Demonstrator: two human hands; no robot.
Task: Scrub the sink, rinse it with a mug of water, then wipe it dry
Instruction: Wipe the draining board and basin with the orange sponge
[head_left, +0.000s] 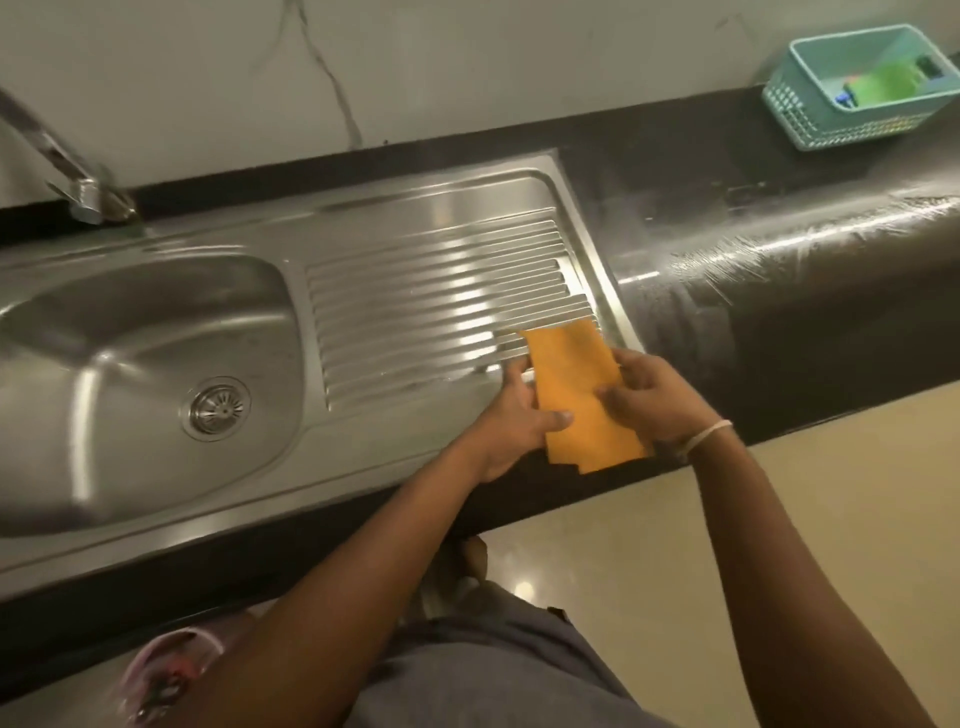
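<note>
Cloth (576, 400) handling is taking place over the near right corner of the drainboard (436, 291), with the folded orange cloth held just above the steel. Both hands are pinching it: the left hand (511, 421) is gripping the left edge with its thumb lying across the top face, and the right hand (652, 397) is gripping the right edge with fingers curled over it. Each grip is pressing on the fabric; neither is spread.

The cloth's long axis is running from the near desk edge away toward the ribs of the drainboard. The sink (62, 467) basin is lying to the left of both grips, with the drain (215, 408) near its centre. The left hand is the nearer of the two to the basin, so a wiping pass is probably calling for travel leftward.

The basin is holding no visible standing water. On the dark desk (779, 322), well apart at the far right, a teal basket (800, 111) is holding a green item; its identity cannot be determined. The tap (67, 171) is standing at the far left.
</note>
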